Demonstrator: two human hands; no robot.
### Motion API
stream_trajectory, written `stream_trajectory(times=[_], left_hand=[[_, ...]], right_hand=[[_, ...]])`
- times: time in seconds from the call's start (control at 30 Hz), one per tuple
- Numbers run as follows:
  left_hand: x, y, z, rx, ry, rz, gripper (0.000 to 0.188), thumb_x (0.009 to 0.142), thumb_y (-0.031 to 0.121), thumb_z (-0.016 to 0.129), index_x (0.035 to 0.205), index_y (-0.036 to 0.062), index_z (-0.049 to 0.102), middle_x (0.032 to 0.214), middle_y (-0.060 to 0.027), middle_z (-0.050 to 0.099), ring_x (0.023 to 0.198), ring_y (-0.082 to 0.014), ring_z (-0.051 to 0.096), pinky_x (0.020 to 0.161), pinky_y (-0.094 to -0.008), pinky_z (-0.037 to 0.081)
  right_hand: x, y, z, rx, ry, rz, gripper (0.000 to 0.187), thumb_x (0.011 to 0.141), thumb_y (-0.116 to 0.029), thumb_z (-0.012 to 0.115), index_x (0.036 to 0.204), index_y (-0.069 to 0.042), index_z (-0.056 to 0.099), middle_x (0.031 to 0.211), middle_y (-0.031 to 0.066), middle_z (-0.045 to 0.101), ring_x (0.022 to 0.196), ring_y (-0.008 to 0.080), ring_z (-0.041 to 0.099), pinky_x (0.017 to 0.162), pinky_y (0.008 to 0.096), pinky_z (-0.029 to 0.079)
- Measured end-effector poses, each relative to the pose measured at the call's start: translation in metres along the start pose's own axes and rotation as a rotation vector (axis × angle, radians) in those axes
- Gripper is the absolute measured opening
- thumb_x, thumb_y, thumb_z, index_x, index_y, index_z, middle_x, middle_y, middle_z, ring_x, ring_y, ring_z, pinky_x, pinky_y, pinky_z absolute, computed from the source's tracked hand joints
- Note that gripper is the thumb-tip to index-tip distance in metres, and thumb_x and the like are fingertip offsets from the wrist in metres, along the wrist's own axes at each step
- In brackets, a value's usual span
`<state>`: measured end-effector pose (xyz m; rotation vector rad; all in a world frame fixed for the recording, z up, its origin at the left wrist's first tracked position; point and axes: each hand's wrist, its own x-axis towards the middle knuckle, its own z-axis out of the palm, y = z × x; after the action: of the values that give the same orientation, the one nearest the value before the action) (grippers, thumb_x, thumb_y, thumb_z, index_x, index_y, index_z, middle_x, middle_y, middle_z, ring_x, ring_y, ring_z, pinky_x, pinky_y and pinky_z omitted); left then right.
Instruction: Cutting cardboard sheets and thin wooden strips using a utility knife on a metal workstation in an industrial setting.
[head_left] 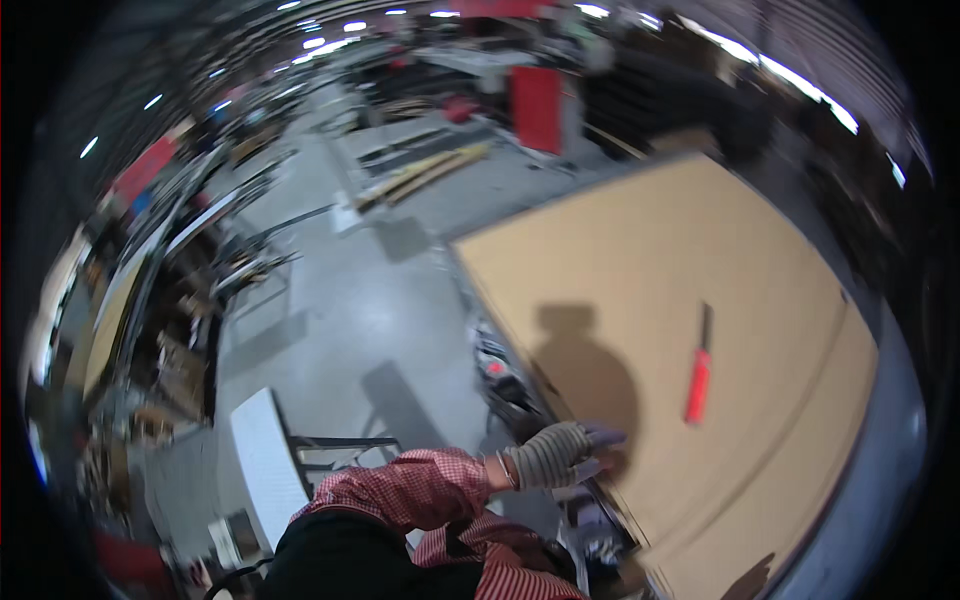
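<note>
one red-handled knife (699,375), lying flat near the middle of the tan board (620,230), blade toward its far edge, presumably laid there for a stable rest within arm's reach; lettering: none legible on knife or board. one left hand (566,455), in a ribbed grey glove (537,459), at the board's near left edge, grip parted, apparently empty, contact uncertain; right hand indistinguishable, its grip unknown.

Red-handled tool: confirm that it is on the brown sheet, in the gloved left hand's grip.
Wrong on one point: in the head view, the red-handled tool is on the brown sheet, but it lies apart from the gloved left hand, off to its right.
</note>
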<state>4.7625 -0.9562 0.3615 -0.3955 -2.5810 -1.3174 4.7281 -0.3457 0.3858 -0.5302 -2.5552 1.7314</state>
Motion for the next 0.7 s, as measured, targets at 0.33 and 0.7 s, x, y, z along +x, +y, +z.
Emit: stream_trajectory(times=[0.33, 0.7], left_hand=[[-0.278, -0.134, -0.207, 0.234, -0.298, -1.114, 0.058, 0.089, 0.053, 0.048, 0.131, 0.0129, 0.050, 0.112, -0.0177, 0.062, 0.107, -0.0366, 0.058, 0.088, -0.0456, 0.048], [-0.360, -0.292, -0.421, 0.131, 0.486, -0.880, 0.058, 0.094, 0.046, 0.043, 0.139, 0.0101, 0.040, 0.120, -0.0194, 0.060, 0.112, -0.0336, 0.055, 0.097, -0.0417, 0.044]], right_hand=[[-0.083, -0.298, 0.509, -0.466, -0.714, -1.095, 0.044, 0.092, -0.005, 0.058, 0.133, 0.002, 0.046, 0.132, 0.0208, 0.052, 0.111, 0.0266, 0.059, 0.094, 0.0361, 0.048], [-0.143, -0.410, 0.944, -0.381, -1.390, -0.799, 0.042, 0.090, 0.004, 0.054, 0.132, 0.003, 0.049, 0.107, 0.0060, 0.058, 0.095, 0.0136, 0.054, 0.087, 0.0238, 0.045]])
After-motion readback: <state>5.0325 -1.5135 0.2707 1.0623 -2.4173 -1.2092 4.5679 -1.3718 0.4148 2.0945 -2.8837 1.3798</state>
